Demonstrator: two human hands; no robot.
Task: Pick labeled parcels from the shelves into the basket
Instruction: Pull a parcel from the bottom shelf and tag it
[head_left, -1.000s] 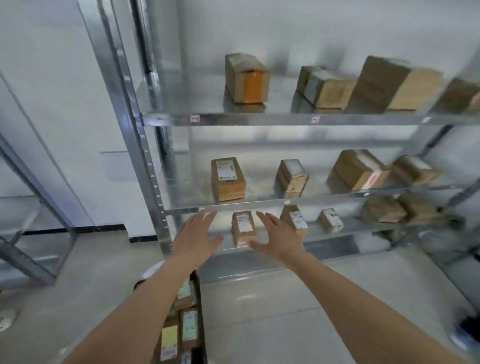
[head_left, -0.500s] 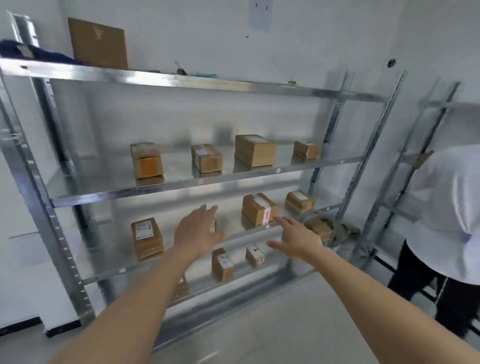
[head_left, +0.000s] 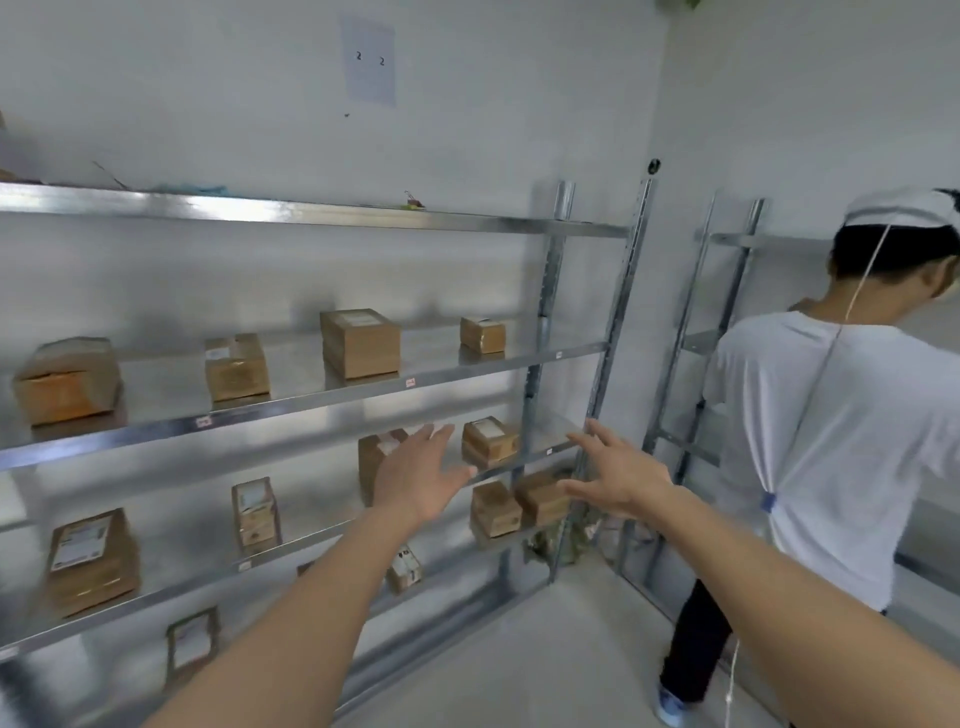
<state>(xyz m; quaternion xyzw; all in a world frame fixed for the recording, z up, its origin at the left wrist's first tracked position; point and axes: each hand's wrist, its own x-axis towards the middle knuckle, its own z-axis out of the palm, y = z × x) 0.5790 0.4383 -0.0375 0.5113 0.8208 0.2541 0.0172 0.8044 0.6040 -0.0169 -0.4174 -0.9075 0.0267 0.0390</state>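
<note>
A metal shelf rack (head_left: 311, 400) holds several brown cardboard parcels with white labels. Both my arms stretch toward its right half. My left hand (head_left: 421, 475) is spread open, empty, in front of a labeled parcel (head_left: 376, 457) on the middle shelf. My right hand (head_left: 621, 478) is also open and empty, near the rack's right post, beside a small labeled parcel (head_left: 488, 441). Two plain-faced parcels (head_left: 519, 506) sit on the shelf below my hands. Neither hand touches a parcel. The basket is out of view.
A person in a white shirt (head_left: 841, 441) stands at the right, facing a second rack (head_left: 696, 343) in the corner. More parcels (head_left: 358, 343) line the upper shelf, and others (head_left: 93, 561) stand lower left. Grey floor (head_left: 545, 649) lies between me and the rack.
The view has swung up and to the right along the rack; the basket has left the view and the person has come into it. Both hands stay open and empty, moving right.
</note>
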